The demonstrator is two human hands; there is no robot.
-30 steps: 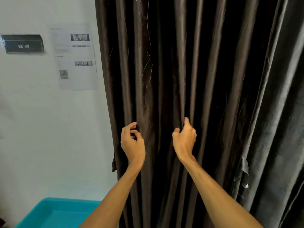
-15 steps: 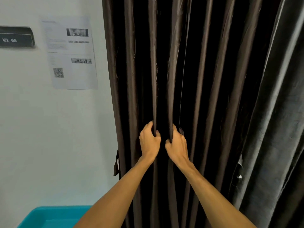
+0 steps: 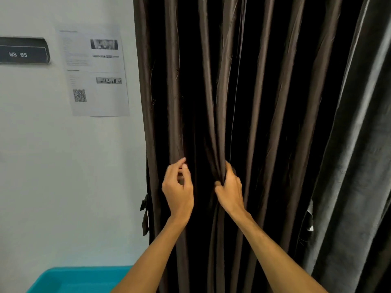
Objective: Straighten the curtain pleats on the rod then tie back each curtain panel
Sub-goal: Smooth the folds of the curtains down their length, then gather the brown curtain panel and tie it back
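Change since half a second before: the left hand point(image 3: 177, 191) had let go of its fold and moved out to the left, away from the right hand point(image 3: 229, 189), which kept its hold.

1. Wall point(image 3: 63, 166), pale, filling the left side of the view.
2. Brown curtain panel point(image 3: 275, 102), hanging in deep vertical pleats beside the wall, from the top of the view to the bottom.
3. Grey curtain panel point(image 3: 359, 166), hanging at the far right and touching the brown one.
4. Printed sheet point(image 3: 97, 81) with a QR code, stuck on the wall just beside the brown panel's left edge.
5. Teal tub point(image 3: 80, 280), at the foot of the wall.
6. Dark sign point(image 3: 23, 52), reading "WS 05", left of the sheet.
7. Right hand, fingers clenched round a bunched pleat point(image 3: 220, 123) near the middle of the brown panel.
8. Left hand, fingers released and loosely curled, grasping nothing; the forefinger tip lay at the neighbouring pleat point(image 3: 174, 102).
9. Tie strip point(image 3: 145, 214), dangling at the brown panel's left edge, untied.
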